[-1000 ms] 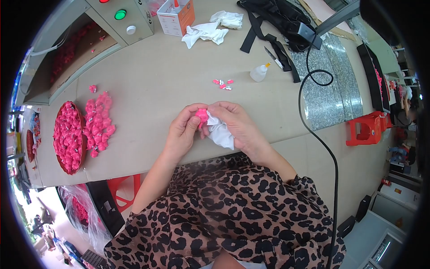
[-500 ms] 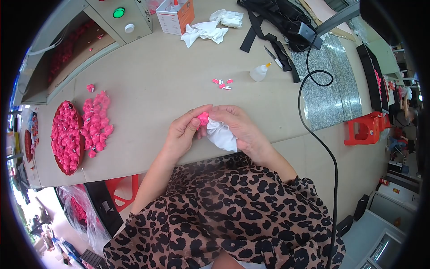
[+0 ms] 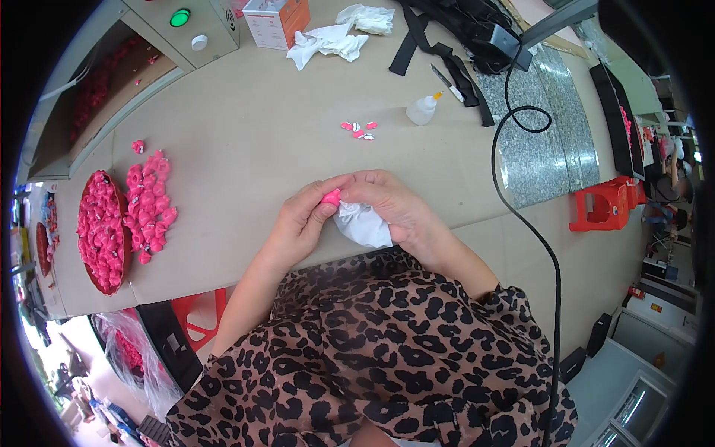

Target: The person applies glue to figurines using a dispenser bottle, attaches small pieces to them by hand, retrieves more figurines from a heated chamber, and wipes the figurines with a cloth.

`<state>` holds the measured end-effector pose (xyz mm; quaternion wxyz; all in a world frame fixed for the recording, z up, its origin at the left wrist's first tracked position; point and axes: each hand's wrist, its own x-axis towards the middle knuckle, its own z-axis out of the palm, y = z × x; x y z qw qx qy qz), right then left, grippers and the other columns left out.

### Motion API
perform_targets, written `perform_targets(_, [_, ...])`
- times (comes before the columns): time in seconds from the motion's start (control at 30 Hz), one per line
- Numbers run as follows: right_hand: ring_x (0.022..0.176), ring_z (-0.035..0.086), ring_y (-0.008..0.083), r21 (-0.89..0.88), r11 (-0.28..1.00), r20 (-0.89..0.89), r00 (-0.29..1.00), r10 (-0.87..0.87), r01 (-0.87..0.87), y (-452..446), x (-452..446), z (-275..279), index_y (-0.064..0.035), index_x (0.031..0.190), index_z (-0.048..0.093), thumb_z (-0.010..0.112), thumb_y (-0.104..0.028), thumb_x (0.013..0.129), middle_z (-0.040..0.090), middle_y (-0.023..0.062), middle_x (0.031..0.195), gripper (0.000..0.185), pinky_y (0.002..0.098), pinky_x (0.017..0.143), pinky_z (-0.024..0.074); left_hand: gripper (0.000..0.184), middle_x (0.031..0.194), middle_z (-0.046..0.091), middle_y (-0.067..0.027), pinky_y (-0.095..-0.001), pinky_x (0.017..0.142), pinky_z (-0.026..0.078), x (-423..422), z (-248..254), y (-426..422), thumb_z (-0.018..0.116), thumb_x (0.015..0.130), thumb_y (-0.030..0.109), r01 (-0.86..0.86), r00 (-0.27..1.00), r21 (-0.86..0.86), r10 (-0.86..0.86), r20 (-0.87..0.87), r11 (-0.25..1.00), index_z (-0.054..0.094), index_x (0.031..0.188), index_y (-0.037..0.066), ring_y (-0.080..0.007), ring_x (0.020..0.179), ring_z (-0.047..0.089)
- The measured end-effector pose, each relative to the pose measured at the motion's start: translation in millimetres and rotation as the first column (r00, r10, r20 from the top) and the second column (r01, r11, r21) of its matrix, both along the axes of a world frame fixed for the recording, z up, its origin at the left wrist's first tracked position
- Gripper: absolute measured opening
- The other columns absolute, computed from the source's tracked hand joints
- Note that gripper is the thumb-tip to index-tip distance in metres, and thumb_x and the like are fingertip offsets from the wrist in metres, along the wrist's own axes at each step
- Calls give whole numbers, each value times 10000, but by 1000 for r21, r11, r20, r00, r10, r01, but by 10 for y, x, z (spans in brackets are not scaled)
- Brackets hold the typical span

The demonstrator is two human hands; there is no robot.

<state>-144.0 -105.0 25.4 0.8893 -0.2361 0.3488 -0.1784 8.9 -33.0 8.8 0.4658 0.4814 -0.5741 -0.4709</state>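
Near the table's front edge, my left hand (image 3: 302,223) pinches a small bright pink piece (image 3: 331,197) between thumb and fingers. My right hand (image 3: 391,205) meets it from the other side, closed on a crumpled white cloth (image 3: 363,225) that hangs below the fingers. The cloth lies right beside the pink piece, and the fingertips of both hands hide much of it. Beyond my hands lies a small group of pink and silver pieces (image 3: 358,131). A white squeeze bottle (image 3: 422,110) with a yellow tip stands further right.
On the left, a red tray (image 3: 125,253) is heaped with pink pieces, beside a loose pile (image 3: 151,201). A box (image 3: 275,22), white cloths (image 3: 328,43), a knife (image 3: 447,82) and black straps (image 3: 465,74) lie at the back. A black cable (image 3: 532,238) runs down the right.
My hands stay together, and the fingers have shifted slightly around the pink piece, which now shows less. The whole view has moved a little, so the table things appear further left and higher.
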Motion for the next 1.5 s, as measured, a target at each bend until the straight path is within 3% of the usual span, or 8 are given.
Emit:
perform_targets(0.17, [532, 539, 94, 6, 998, -25, 998, -56, 56, 43, 36, 28, -20, 757, 554, 589, -55, 767, 565, 39, 683, 50, 227, 441, 419, 285, 1054, 581, -93, -267, 848, 413, -24, -3, 0, 445, 904, 99, -25, 995, -44, 29, 99, 999, 501, 1166, 4, -155, 949, 540])
perform_targets(0.27, [551, 537, 91, -1, 998, -42, 997, -70, 70, 54, 40, 60, -14, 773, 552, 587, -45, 767, 561, 39, 696, 47, 226, 449, 414, 287, 1024, 588, -135, -305, 802, 446, -52, -3, -10, 463, 859, 15, -53, 991, -88, 63, 114, 995, 515, 1141, 25, -244, 903, 568])
perform_targets(0.67, [583, 545, 90, -2, 993, -7, 993, -118, 118, 102, 48, -4, -9, 801, 551, 587, -51, 779, 563, 39, 718, 59, 229, 473, 427, 282, 962, 588, -138, -303, 777, 451, -67, -9, -10, 466, 857, 13, -73, 974, -157, 105, 201, 985, 519, 1134, 23, -248, 871, 578])
perform_targets(0.77, [583, 558, 96, 4, 994, 33, 994, -106, 105, 65, 54, -35, -12, 801, 561, 594, -64, 784, 574, 41, 724, 64, 228, 477, 439, 294, 926, 591, -119, -275, 761, 444, -67, 11, -13, 479, 868, 34, -119, 986, -85, 127, 104, 989, 466, 1161, 25, -186, 854, 568])
perform_targets(0.87, [595, 574, 103, 20, 998, 59, 996, -68, 67, 27, 33, -35, -15, 799, 577, 605, -81, 790, 593, 50, 735, 72, 225, 493, 454, 294, 886, 586, -100, -242, 731, 432, -39, -88, 14, 503, 865, 41, -110, 987, 41, 115, -116, 993, 404, 1141, 19, -127, 818, 541])
perform_targets(1.07, [608, 583, 104, 17, 1000, 96, 995, -23, 22, 3, -14, -36, -21, 799, 591, 626, -123, 804, 608, 59, 743, 107, 222, 511, 466, 249, 804, 561, -88, -234, 673, 427, 0, -164, 12, 541, 843, 32, -65, 996, 23, 67, -67, 998, 374, 1027, 12, -123, 739, 528])
perform_targets(1.37, [615, 580, 96, -30, 999, 83, 996, -28, 30, 46, -6, -62, -25, 812, 584, 632, -135, 809, 605, 50, 742, 120, 217, 508, 468, 228, 810, 563, -100, -259, 680, 441, -40, -113, 38, 546, 845, 50, -106, 989, -52, 110, 94, 993, 382, 1000, 17, -155, 729, 551])
perform_targets(1.5, [606, 572, 89, 6, 997, 105, 992, -72, 72, 44, 13, -5, -25, 820, 585, 608, -148, 828, 601, 39, 740, 125, 207, 500, 459, 206, 865, 519, -36, -226, 684, 431, 7, -105, -12, 488, 893, 108, -99, 985, 56, 105, -133, 994, 391, 1047, 10, -97, 776, 500])
